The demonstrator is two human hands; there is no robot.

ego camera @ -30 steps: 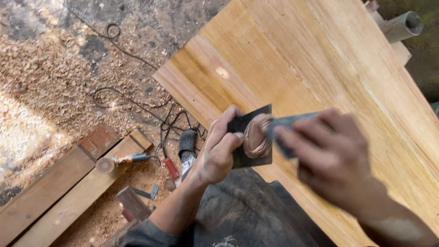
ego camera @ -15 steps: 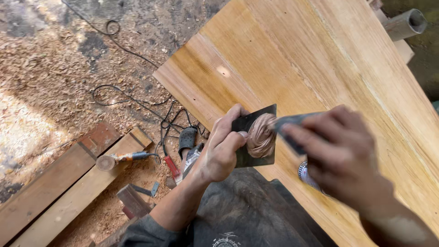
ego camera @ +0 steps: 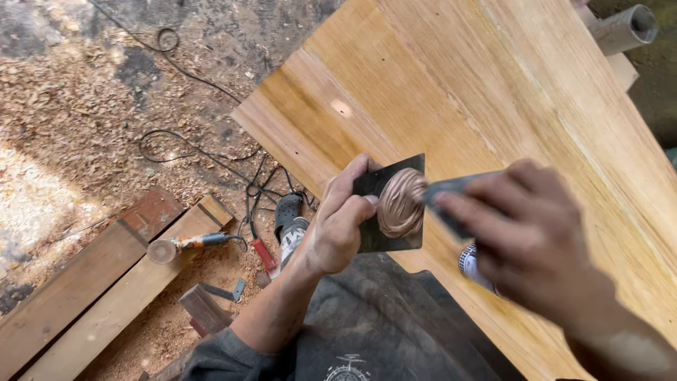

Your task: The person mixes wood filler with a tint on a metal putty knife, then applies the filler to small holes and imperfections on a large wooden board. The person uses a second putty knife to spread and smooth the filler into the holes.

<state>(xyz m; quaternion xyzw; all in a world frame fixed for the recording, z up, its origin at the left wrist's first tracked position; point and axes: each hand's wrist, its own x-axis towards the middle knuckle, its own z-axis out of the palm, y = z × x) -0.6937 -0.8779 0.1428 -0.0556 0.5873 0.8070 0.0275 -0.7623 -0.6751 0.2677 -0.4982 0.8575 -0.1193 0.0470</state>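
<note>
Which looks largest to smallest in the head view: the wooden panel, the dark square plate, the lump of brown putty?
1. wooden panel
2. dark square plate, held by the left hand
3. lump of brown putty lying on that plate

A single head-worn camera looked steeply down, close over the left hand [ego camera: 338,229] and right hand [ego camera: 525,236], across a broad pale wooden panel [ego camera: 493,106] toward the sawdust-strewn ground [ego camera: 77,106] farther below.
</note>
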